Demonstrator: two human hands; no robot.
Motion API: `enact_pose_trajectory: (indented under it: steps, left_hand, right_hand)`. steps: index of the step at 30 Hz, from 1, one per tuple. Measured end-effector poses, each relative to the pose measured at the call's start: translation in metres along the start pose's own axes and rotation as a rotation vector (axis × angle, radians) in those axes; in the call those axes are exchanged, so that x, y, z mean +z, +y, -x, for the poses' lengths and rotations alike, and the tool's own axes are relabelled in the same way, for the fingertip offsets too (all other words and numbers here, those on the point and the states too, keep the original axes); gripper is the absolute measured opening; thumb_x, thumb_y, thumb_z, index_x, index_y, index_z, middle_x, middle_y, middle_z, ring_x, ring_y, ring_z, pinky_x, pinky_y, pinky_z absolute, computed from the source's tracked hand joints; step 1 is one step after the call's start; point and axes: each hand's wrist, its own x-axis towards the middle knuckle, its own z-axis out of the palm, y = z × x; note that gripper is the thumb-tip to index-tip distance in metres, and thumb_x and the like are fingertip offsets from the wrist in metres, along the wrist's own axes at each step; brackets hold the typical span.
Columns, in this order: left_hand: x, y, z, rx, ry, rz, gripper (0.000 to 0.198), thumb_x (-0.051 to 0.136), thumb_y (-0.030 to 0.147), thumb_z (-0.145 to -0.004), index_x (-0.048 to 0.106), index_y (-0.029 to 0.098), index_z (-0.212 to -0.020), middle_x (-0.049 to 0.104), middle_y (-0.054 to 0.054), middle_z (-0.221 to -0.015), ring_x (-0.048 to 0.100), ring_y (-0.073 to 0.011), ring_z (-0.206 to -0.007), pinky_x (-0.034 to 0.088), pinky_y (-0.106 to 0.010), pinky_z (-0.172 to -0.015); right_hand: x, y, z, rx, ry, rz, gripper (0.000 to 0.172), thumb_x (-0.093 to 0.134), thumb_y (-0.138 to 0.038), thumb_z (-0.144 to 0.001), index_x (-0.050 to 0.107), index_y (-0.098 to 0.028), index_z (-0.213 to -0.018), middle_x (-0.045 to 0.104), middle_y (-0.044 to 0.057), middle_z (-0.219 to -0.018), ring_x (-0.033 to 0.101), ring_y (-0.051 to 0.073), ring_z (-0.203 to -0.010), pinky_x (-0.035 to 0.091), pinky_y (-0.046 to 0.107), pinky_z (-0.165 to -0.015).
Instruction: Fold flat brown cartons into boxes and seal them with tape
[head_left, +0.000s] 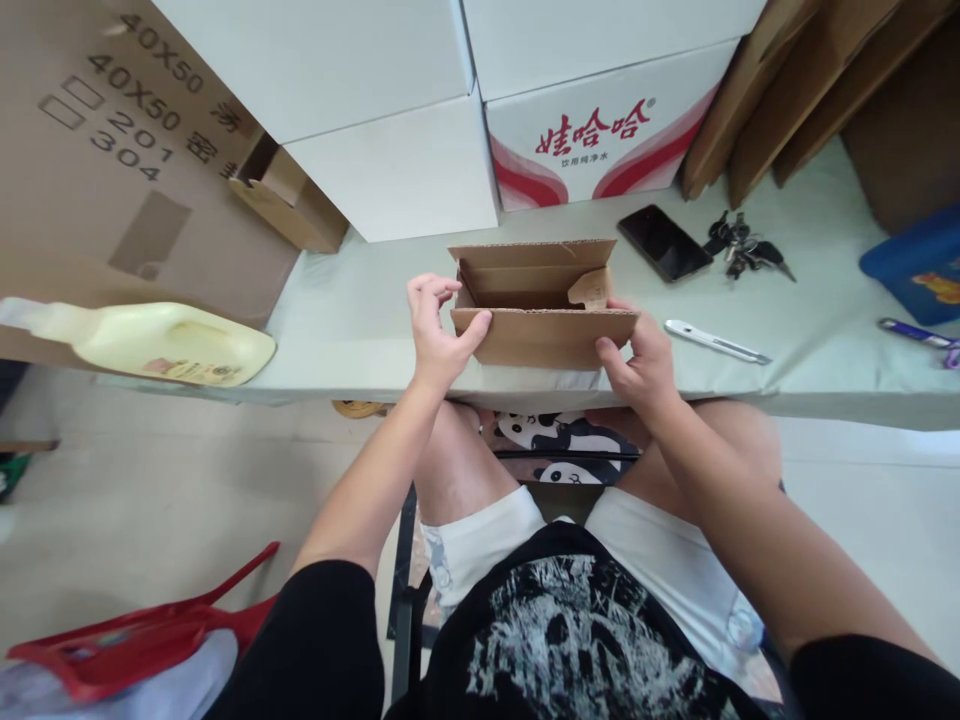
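A small brown cardboard box (544, 340) rests near the table's front edge, its long flaps standing up and its top open. At its left end is my left hand (439, 335), with the thumb on the front flap and the fingers curled round the side. My right hand (637, 360) grips the right front corner, thumb on the front panel and fingers behind it. A small inner flap (592, 290) shows at the right end of the box. The lower part of the box interior is in shadow.
On the right lie a black phone (664, 243), a bunch of keys (742, 245), a white utility knife (716, 342) and a blue container (915, 265). White cartons (397, 165) stand behind. A pale yellow bottle (176, 343) lies at left, near another small cardboard box (292, 200).
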Motion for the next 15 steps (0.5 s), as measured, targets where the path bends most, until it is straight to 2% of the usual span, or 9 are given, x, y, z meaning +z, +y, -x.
enact_pose_trajectory:
  steps: [3, 6, 11, 15]
  left_hand:
    - [-0.0077, -0.0012, 0.004, 0.009, -0.109, 0.005, 0.044, 0.062, 0.066, -0.094, 0.062, 0.027, -0.114, 0.059, -0.006, -0.111, 0.062, -0.0207, -0.105, 0.056, -0.036, -0.091]
    - [-0.0115, -0.0004, 0.0041, -0.003, -0.204, 0.033, 0.045, 0.062, 0.065, -0.094, 0.067, 0.027, -0.119, 0.066, -0.008, -0.118, 0.065, -0.023, -0.111, 0.056, -0.039, -0.097]
    - [-0.0119, 0.0025, 0.0026, -0.231, -0.313, 0.163, 0.059, 0.064, 0.071, -0.09, 0.067, 0.024, -0.127, 0.075, -0.012, -0.125, 0.071, -0.0259, -0.118, 0.054, -0.045, -0.109]
    - [-0.0114, 0.0058, 0.0007, -0.344, -0.338, 0.158, 0.062, 0.064, 0.077, -0.086, 0.071, 0.021, -0.114, 0.077, -0.014, -0.124, 0.071, -0.0272, -0.121, 0.054, -0.044, -0.109]
  right_hand:
    - [-0.0026, -0.001, -0.0016, -0.015, -0.048, -0.057, 0.025, 0.062, -0.037, -0.093, 0.072, -0.027, -0.114, 0.079, 0.009, -0.113, 0.068, 0.036, -0.128, 0.056, 0.059, -0.107]
    - [-0.0043, -0.0017, -0.0019, -0.023, -0.068, -0.095, 0.027, 0.063, -0.041, -0.094, 0.072, -0.027, -0.115, 0.079, 0.009, -0.114, 0.065, 0.037, -0.131, 0.053, 0.061, -0.11]
    - [-0.0022, 0.0003, 0.0011, -0.019, -0.043, -0.116, 0.027, 0.063, -0.04, -0.094, 0.072, -0.027, -0.116, 0.078, 0.009, -0.117, 0.066, 0.036, -0.131, 0.054, 0.059, -0.109]
    - [0.0008, 0.0015, 0.0043, 0.031, -0.02, -0.091, 0.03, 0.063, -0.041, -0.093, 0.071, -0.027, -0.118, 0.075, 0.012, -0.126, 0.067, 0.036, -0.129, 0.054, 0.058, -0.109]
